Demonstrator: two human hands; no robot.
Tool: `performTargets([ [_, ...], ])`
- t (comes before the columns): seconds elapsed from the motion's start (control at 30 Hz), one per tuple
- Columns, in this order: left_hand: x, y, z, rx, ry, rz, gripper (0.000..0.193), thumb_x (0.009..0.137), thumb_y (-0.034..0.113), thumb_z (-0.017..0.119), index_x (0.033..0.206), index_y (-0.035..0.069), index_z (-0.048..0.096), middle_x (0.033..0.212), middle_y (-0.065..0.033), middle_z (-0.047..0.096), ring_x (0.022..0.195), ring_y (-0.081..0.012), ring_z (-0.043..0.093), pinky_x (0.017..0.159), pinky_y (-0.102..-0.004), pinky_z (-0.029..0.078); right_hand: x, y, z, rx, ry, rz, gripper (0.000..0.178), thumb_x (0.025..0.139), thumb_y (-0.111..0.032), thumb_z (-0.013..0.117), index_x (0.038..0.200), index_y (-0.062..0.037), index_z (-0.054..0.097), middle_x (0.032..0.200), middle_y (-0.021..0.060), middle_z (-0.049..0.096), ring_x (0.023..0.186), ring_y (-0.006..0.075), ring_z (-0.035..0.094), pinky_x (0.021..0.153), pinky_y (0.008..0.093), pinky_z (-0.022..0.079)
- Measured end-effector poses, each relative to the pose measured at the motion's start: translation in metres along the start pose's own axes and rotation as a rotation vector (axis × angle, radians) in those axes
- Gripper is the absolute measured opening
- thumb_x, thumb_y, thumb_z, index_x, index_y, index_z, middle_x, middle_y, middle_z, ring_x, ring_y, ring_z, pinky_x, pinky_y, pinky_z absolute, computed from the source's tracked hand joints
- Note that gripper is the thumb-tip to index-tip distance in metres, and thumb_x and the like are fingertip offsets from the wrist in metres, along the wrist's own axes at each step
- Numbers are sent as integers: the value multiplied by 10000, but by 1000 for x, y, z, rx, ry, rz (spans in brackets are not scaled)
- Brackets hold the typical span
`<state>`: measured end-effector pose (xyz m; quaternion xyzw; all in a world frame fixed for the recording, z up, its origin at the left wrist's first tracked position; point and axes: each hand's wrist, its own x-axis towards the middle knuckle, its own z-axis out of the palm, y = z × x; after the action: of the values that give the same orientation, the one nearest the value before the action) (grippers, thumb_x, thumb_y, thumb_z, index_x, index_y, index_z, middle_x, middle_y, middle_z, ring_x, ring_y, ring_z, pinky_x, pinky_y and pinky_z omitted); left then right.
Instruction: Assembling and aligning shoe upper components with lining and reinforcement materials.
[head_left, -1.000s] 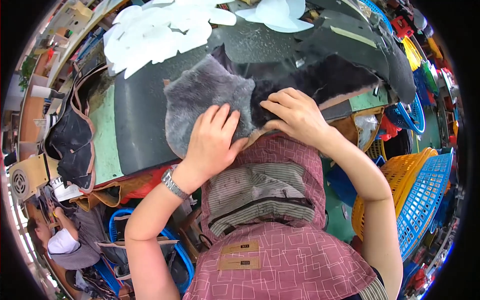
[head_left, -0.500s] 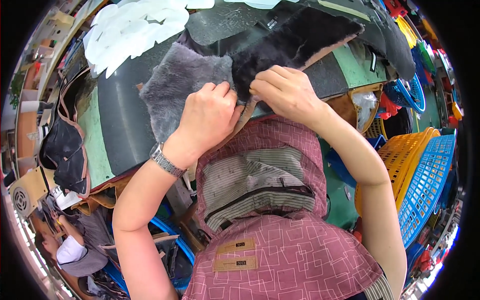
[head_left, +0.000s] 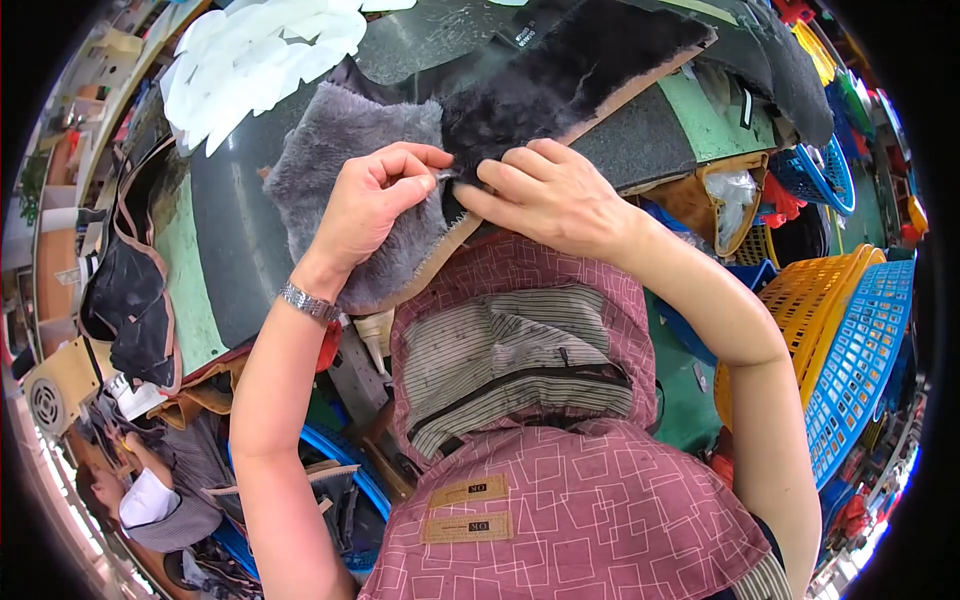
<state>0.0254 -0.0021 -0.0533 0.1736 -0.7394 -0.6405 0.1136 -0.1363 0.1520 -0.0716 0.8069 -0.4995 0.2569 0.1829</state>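
Observation:
A fur lining piece lies over the near edge of the worktable, grey plush on its left and black fur on its right, with a tan cut edge. My left hand, with a metal watch at the wrist, is over the grey plush. Its thumb and forefinger pinch a small pale bit at the seam, too small to name. Just right of it, my right hand has its fingers bent down on the black fur beside the seam; the fingertips grip the piece there. Pale stitches show along the edge below.
White cut sheets lie in a pile at the far left of the worktable. Dark leather pieces hang at its left end. Yellow and blue baskets stand right. Another person sits at lower left.
My left hand has moved up and left off the near edge and turned to a thumb-and-finger pinch. My right hand has shifted slightly down and left. The lining has slid a little left.

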Motion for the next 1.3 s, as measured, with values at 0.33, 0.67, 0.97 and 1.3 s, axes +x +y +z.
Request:
performTargets([
  [0.33, -5, 25, 41, 1262, 167, 298, 252, 677, 114, 598, 887, 34, 484, 834, -131, 520, 755, -296, 576, 623, -391, 495, 5, -5, 18, -70, 158, 71, 313, 593, -148, 593, 896, -78, 618, 779, 4, 485, 663, 142, 479, 599, 273, 410],
  [0.67, 17, 69, -20, 672, 265, 45, 175, 775, 166, 560, 770, -5, 599, 543, -76, 513, 478, -115, 453, 479, -280, 367, -4, -7, 1, -14, -129, -118, 190, 622, -145, 599, 761, -15, 604, 935, 77, 549, 909, 225, 528, 832, 361, 453],
  [0.97, 35, 60, -27, 480, -46, 68, 118, 805, 92, 554, 744, -5, 583, 646, 71, 482, 601, -26, 413, 531, -196, 329, 42, -2, 25, 459, -68, 482, 263, 766, -190, 500, 899, 25, 572, 856, 191, 594, 775, 341, 595, 695, 397, 488],
  [1.3, 31, 62, -59, 410, 127, -19, 77, 808, 53, 558, 751, 10, 587, 681, 72, 500, 625, -8, 401, 561, -168, 299, 66, -21, 35, -5, -372, 395, 225, 641, -149, 596, 804, -15, 675, 1131, 180, 558, 868, 238, 586, 676, 320, 496],
])
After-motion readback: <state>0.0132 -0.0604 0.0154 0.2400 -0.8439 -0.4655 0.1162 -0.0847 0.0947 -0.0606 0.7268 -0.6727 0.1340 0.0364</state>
